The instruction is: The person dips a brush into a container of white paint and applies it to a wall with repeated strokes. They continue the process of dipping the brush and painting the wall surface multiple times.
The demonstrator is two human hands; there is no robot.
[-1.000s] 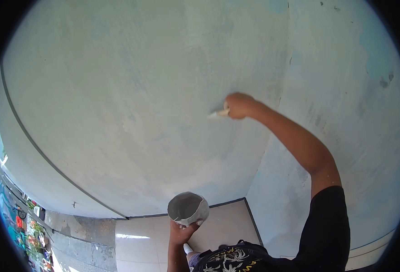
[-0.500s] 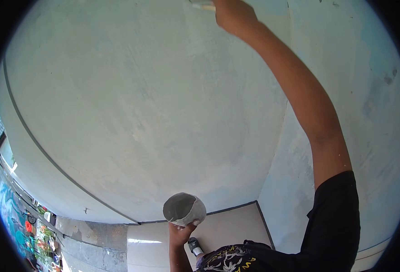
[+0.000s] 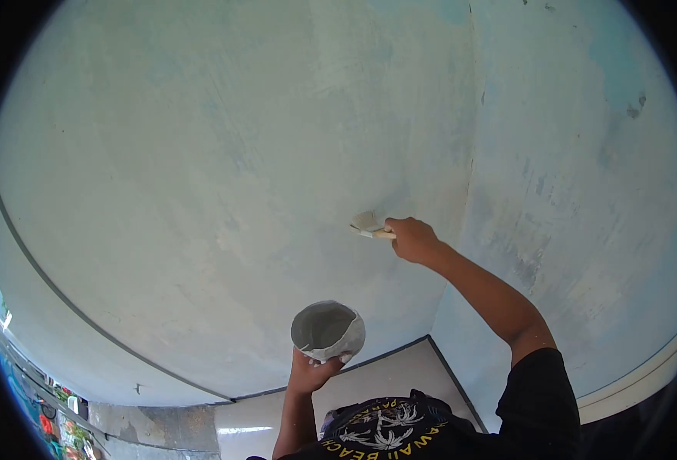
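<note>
Grey-smeared bowl [image 3: 327,330] sits cupped on the left hand [image 3: 311,373] fingertips; right hand [image 3: 411,238] fingers close around a brush [image 3: 369,225], bristles beyond them touching the wall [image 3: 200,169].

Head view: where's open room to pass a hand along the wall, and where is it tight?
Open: the broad wall left of and above the brush in the right hand, out to the dark line. Also the side wall past the corner. Tight: between the brush and the bowl on the left hand, by the corner.
</note>
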